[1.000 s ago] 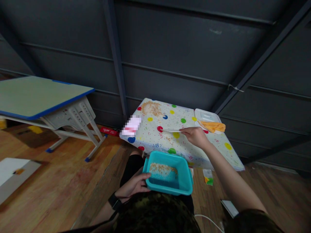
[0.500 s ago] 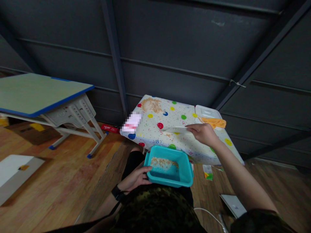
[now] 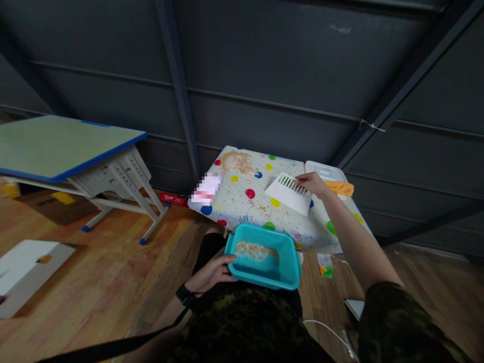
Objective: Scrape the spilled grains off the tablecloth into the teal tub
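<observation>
In front of you stands the table [image 3: 234, 194], covered by a balloon-print cloth. Over your lap, just outside the table's near edge, is the turquoise basin [image 3: 291, 264], with tan beans [image 3: 257, 250] and paler grains lying in it, mostly toward its far side. Your left hand [image 3: 214, 272] grasps the basin at its left wall, thumb over the rim.

The white slotted sheet [image 3: 291, 200] is tilted above the middle of the table, toward the right edge; your right hand [image 3: 312, 184] grips it at the slotted end. Whether its lower edge touches the cloth, you cannot tell from here.

By the table's far right corner sits a pale tray [image 3: 327, 172], with an orange rag [image 3: 339, 188] just on its near side. A pixelated packet [image 3: 206, 189] lies along the left edge. Near the far left corner spreads a bean patch [image 3: 237, 161]; a few stray beans [image 3: 263, 207] lie nearer the near edge.
</observation>
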`<state>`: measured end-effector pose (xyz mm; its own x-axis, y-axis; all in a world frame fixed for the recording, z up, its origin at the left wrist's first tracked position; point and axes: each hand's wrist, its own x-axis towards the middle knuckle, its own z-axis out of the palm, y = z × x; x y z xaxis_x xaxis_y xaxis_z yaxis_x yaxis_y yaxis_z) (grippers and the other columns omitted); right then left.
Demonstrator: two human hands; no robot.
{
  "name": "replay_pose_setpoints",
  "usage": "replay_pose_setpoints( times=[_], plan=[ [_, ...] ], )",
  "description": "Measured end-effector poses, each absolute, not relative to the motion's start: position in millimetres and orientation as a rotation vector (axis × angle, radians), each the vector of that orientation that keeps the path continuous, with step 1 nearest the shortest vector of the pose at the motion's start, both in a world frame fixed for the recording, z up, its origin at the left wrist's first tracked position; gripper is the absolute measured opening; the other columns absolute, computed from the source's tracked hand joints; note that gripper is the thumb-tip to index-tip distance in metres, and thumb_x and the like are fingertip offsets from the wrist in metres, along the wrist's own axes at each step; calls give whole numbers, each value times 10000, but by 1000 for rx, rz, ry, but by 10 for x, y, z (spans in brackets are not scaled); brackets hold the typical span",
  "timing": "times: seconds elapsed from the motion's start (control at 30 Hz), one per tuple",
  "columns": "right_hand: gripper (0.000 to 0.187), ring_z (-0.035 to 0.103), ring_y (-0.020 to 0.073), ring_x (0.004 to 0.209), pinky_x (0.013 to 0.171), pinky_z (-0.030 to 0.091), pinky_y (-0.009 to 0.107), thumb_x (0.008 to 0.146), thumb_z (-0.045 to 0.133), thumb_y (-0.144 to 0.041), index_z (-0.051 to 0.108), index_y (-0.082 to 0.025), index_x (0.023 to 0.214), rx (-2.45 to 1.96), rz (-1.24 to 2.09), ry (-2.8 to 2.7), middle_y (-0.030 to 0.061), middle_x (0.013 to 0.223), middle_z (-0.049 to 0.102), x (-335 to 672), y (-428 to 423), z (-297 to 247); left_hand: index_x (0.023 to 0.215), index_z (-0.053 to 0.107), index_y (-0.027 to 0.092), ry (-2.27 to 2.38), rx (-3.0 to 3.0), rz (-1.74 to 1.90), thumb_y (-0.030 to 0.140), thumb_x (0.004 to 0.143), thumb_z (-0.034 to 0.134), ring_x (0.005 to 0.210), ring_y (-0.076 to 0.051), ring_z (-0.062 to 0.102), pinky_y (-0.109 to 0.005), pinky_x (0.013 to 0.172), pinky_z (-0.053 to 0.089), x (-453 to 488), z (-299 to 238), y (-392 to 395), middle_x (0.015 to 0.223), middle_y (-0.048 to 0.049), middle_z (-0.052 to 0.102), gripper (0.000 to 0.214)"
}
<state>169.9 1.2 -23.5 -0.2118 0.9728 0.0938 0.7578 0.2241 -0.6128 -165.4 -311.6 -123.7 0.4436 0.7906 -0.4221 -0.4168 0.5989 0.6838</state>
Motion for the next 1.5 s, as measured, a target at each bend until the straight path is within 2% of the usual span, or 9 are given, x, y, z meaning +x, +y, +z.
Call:
replay_pose_setpoints(
  times=[0.17,0.47,0.8,1.07,1.27,1.5],
  plan=[
    [282,653,194,693,663,522,295,780,670,-305,781,-120,961,-1492,629,-2151,60,828,756,1481,-69,-402,1341,545,117,810,532,818,352,889,580,1101,-292,666,-473,980,504,-1690,-1264,-3101,1311,-179,661,511],
    [341,639,175,660,623,509,268,737,693,-367,790,-154,984,-1325,758,-2284,34,827,759,1255,-192,-324,1341,544,133,809,526,841,357,879,593,1073,-291,673,-466,963,506,-1699,-1332,-3109,1296,-175,667,517],
    [453,564,136,613,561,445,235,745,663,-488,784,-119,977,-1146,1000,-2370,34,749,722,1133,-450,-312,1314,557,126,828,488,852,331,879,581,988,-248,690,-421,917,533,-1658,-1273,-3085,1196,-158,718,481],
    [463,580,145,621,573,456,243,761,658,-517,784,-123,968,-1112,938,-2367,39,748,723,1119,-654,-117,1323,542,151,830,498,860,346,877,588,986,-243,691,-403,892,539,-1664,-1310,-3083,1208,-145,714,489],
    [444,635,179,709,635,499,268,789,651,-510,778,-147,1010,-1072,937,-2417,54,835,745,1084,-823,25,1282,578,138,840,499,865,331,874,593,968,-240,693,-400,890,542,-1661,-1309,-3079,1161,-144,734,452],
    [455,652,215,779,693,528,326,750,685,-515,773,-146,1001,-1165,828,-2102,90,918,747,1306,-475,73,1284,583,129,843,493,859,338,876,598,998,-244,686,-407,906,539,-1674,-1299,-3089,1211,-147,716,459]
  ],
)
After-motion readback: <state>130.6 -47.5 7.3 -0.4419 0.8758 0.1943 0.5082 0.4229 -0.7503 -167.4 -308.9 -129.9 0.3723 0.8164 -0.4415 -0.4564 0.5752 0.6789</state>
